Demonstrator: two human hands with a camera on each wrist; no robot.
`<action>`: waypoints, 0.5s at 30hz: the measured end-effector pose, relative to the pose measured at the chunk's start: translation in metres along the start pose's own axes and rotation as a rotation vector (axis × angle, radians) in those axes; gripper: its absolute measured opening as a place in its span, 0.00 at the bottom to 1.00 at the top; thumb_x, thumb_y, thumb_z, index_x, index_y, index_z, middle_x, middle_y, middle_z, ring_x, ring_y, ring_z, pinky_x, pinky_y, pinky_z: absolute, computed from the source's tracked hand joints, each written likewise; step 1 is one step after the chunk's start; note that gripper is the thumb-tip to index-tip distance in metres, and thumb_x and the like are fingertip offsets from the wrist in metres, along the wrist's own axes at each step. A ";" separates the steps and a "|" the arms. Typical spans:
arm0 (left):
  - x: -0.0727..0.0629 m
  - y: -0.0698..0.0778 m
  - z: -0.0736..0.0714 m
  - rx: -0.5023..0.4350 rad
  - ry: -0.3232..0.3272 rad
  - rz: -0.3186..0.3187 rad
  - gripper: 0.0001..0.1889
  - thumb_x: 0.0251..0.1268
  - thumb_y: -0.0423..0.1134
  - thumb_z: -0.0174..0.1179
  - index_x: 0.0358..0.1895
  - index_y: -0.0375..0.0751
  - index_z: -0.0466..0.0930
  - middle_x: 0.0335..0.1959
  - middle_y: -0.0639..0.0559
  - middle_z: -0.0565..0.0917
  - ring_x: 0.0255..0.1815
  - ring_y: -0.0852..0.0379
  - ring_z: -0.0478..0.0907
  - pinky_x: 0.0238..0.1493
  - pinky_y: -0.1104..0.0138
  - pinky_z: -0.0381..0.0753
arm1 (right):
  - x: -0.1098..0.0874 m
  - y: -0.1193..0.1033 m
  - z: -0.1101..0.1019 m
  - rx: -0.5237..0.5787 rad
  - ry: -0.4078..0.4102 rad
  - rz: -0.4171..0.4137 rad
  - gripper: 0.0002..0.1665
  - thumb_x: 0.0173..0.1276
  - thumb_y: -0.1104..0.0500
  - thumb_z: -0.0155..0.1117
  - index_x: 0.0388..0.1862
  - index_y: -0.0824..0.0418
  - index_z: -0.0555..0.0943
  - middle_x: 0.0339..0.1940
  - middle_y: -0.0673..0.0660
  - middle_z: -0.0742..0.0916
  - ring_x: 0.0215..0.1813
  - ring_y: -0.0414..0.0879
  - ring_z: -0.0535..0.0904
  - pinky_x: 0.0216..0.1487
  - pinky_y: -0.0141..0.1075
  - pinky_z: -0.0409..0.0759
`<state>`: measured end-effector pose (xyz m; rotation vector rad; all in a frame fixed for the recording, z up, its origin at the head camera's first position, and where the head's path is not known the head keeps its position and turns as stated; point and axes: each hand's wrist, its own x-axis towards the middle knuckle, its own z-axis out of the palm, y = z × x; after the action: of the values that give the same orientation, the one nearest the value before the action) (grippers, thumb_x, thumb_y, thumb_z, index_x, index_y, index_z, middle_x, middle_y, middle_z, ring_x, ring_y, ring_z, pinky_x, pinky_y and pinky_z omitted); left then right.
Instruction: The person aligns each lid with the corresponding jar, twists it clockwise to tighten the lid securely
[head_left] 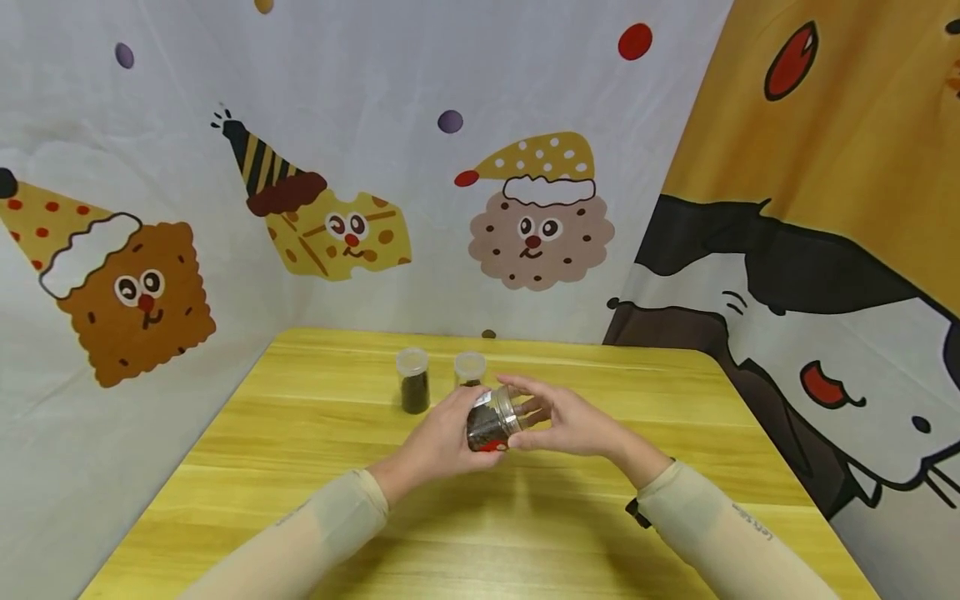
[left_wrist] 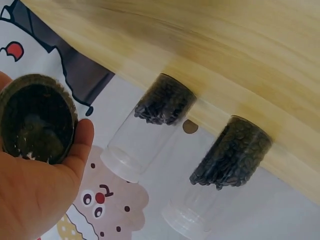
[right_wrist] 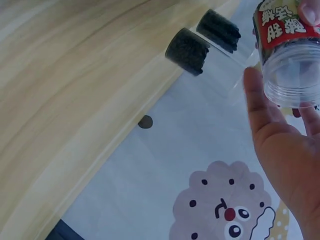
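Note:
My left hand (head_left: 442,433) grips a clear jar (head_left: 487,425) with a red label and dark contents, tilted so its clear neck points right. In the left wrist view the jar's dark round base (left_wrist: 37,120) shows above the palm. My right hand (head_left: 573,421) is at the neck end, its fingers spread around the rim. In the right wrist view the ridged clear neck (right_wrist: 292,75) faces the right palm, with a finger (right_wrist: 255,95) extended beside it.
Two clear cylindrical jars with pale caps stand behind the hands, a left one (head_left: 414,392) and a right one (head_left: 470,367) partly hidden by the held jar. Dark seeds fill their lower parts. The wooden table (head_left: 300,433) meets a printed cloth backdrop (head_left: 420,167).

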<state>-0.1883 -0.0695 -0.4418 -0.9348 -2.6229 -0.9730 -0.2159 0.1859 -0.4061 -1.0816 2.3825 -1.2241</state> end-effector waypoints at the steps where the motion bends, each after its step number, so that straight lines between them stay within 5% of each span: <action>1: 0.000 -0.001 0.000 0.004 -0.007 -0.001 0.46 0.55 0.51 0.82 0.75 0.41 0.69 0.65 0.46 0.81 0.58 0.54 0.82 0.56 0.61 0.88 | 0.000 0.001 0.000 -0.003 -0.001 0.002 0.50 0.71 0.52 0.78 0.86 0.47 0.63 0.75 0.61 0.80 0.62 0.54 0.88 0.64 0.45 0.88; 8: 0.004 0.000 -0.001 0.001 -0.020 -0.014 0.44 0.53 0.52 0.82 0.73 0.43 0.72 0.61 0.47 0.83 0.56 0.55 0.82 0.54 0.61 0.88 | 0.000 0.004 0.000 -0.013 0.020 0.005 0.48 0.71 0.50 0.78 0.85 0.48 0.66 0.70 0.61 0.83 0.54 0.49 0.89 0.59 0.46 0.89; 15: 0.003 0.002 0.000 0.010 -0.007 -0.041 0.47 0.52 0.51 0.82 0.75 0.41 0.71 0.64 0.44 0.82 0.57 0.52 0.82 0.56 0.59 0.88 | -0.001 0.003 0.004 -0.009 0.034 0.047 0.43 0.76 0.50 0.72 0.85 0.49 0.65 0.69 0.62 0.86 0.50 0.46 0.89 0.53 0.36 0.89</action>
<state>-0.1899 -0.0672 -0.4395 -0.8872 -2.6598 -0.9671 -0.2154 0.1854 -0.4111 -1.0101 2.4267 -1.2260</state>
